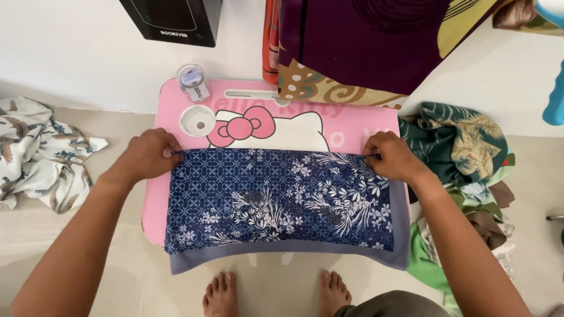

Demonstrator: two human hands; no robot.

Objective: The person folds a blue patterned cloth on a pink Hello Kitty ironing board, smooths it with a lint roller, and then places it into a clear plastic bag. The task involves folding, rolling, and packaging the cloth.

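On the pink table (352, 126), a small lap-style one set on the floor, a blue scarf (282, 199) with white flower and lattice print lies folded flat, covering most of the near half of the table. Its far folded edge runs just below the cartoon bow printed on the table, and its near hem, a plain grey-blue band, hangs slightly over the table's near edge.

The left hand (150, 155) pinches the scarf's far left corner, fingers closed together on the cloth. The right hand (393, 157) does the same at the far right corner, fingers clamped on the fold.

The scarf looks thin, light and quite limp, probably a little slippery; it would sag and lose its fold if lifted by 1 point. The 2 far corners, where the hands already are, seem the soundest places to hold it, keeping the edge taut between them.

Its long axis runs left to right across the table, parallel to the table's long side, with the fold facing away from the person and the hem facing the bare feet.

A small clear jar (192, 81) stands at the table's far left corner, beside a round cup recess. Crumpled cloth lies on the floor left of the table, and a heap of green patterned cloth (464, 147) lies right of it.
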